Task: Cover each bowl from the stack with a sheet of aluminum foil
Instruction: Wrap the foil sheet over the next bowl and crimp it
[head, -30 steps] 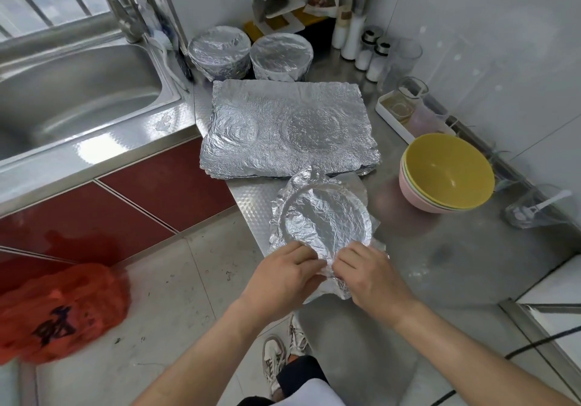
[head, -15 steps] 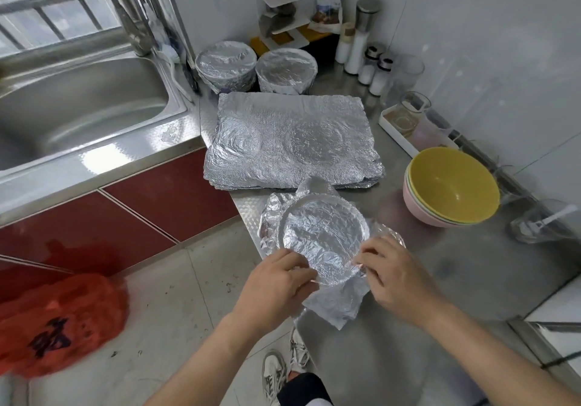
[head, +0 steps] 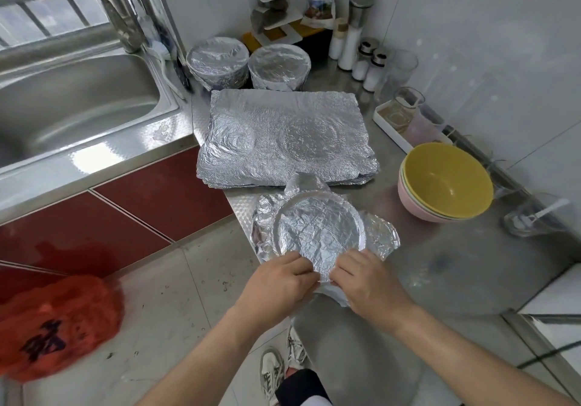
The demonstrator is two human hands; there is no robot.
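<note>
Crimping the foil on bowl number three, near rim first

The left hand and right hand sit side by side, fingers curled and pinching the sheet of foil where it drapes over the near rim of the bowl. That bowl stands by the tabletop's left edge, just in front of the pile of foil sheets. Loose flaps flare out on the left, right and far sides, so the next move looks like working round the rim and folding them down snugly. Two covered bowls wait at the back edge, and the stack of bowls on the right is uncovered.
</note>
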